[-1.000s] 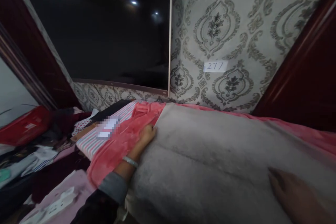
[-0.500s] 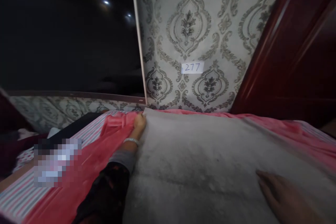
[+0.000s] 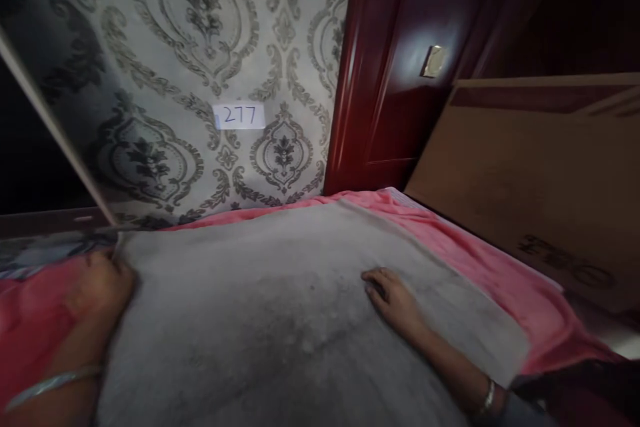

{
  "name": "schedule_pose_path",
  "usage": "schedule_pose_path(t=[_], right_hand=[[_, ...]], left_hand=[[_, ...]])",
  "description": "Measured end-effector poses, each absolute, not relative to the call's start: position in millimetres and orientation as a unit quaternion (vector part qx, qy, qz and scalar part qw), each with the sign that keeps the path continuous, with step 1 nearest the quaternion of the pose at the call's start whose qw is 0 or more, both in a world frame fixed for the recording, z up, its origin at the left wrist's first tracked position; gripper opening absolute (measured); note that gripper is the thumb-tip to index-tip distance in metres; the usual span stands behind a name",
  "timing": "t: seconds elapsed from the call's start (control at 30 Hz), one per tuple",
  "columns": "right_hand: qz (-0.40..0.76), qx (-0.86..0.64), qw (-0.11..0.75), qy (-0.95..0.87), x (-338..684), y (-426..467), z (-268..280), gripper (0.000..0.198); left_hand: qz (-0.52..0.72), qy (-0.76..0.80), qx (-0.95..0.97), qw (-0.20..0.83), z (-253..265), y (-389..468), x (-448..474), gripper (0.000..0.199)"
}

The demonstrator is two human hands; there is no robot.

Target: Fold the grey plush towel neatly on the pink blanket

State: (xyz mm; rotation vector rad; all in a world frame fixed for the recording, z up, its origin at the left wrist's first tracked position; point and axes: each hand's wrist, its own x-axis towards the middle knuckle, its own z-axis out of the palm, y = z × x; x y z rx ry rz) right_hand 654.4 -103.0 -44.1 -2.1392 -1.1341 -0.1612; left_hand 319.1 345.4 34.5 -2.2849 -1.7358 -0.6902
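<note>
A large grey cloth (image 3: pixel 235 280) with darker smudges lies spread over a pink blanket (image 3: pixel 445 240), whose edges show around it. At the cloth's far left corner, my left hand (image 3: pixel 103 287) is closed on the edge, somewhat blurred. My right hand (image 3: pixel 395 300) rests on the right half of the cloth, thumb apart from the slightly bent fingers, gripping nothing that I can see. Both wrists wear a bangle.
Behind stands a wall with patterned wallpaper (image 3: pixel 280 27) and a paper label (image 3: pixel 240 116) reading 277. A dark screen (image 3: pixel 35 167) is at the left. To the right are a dark red door panel (image 3: pixel 380 80) and a big cardboard box (image 3: pixel 540 173).
My view has swung to the right, bringing the cardboard box into sight. My left hand still holds the cloth's corner. My right hand now lies farther forward on the cloth.
</note>
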Motion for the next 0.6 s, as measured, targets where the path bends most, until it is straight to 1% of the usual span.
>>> schedule_pose_path(t=[0.07, 0.13, 0.23, 0.33, 0.43, 0.6], right_hand=[[-0.045, -0.834, 0.36, -0.416, 677.3, -103.6, -30.5, 0.032], [-0.062, -0.863, 0.342, -0.367, 707.4, -101.1, -12.2, 0.034], [-0.101, -0.912, 0.265, -0.297, 754.0, -88.5, 14.1, 0.039], [-0.104, -0.929, 0.225, -0.274, 787.4, -67.7, 27.4, 0.048], [-0.091, -0.935, 0.201, -0.278, 799.5, -48.0, 27.4, 0.052], [-0.096, -0.927, 0.164, -0.323, 771.9, -40.1, 9.8, 0.038]], left_hand=[[-0.24, -0.552, -0.785, 0.149, 37.1, 338.3, 327.7, 0.065], [-0.208, -0.451, -0.85, 0.178, 36.6, 328.6, 342.2, 0.066], [-0.097, -0.349, -0.924, 0.12, 25.3, 316.7, 367.0, 0.061], [-0.052, -0.348, -0.934, 0.064, 8.1, 314.1, 380.9, 0.058], [-0.061, -0.35, -0.933, 0.065, -2.7, 319.2, 381.0, 0.057], [-0.06, -0.348, -0.932, 0.078, -6.3, 327.4, 376.4, 0.056]])
